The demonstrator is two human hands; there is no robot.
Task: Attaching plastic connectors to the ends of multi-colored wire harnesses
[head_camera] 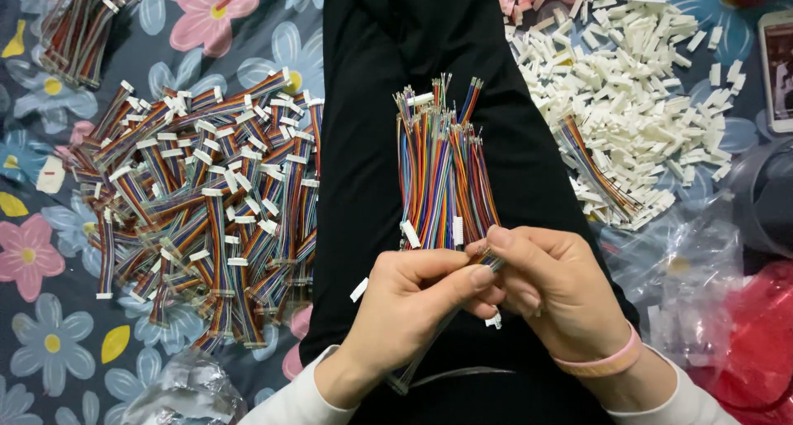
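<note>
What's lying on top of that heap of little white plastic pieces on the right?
A small bundle of rainbow wires lies across the lower left part of the white connector heap. Whatever sits beneath the heap is covered; only flowered cloth shows around it.

I see my left hand (413,297) and right hand (549,289) closed together on the lower end of a bundle of rainbow ribbon wires (442,173), which stands upright over the black cloth (372,78) running down the middle of the flowered sheet (49,342). Toward the sheet's left edge lies a heap of finished wires with white plugs (202,206), with a smaller bundle (83,24) in the top left corner. Toward the right edge lies a pile of white connector housings (640,94), a few loose wires (595,173) on it, and crumpled clear plastic bags (690,268) just below.
</note>
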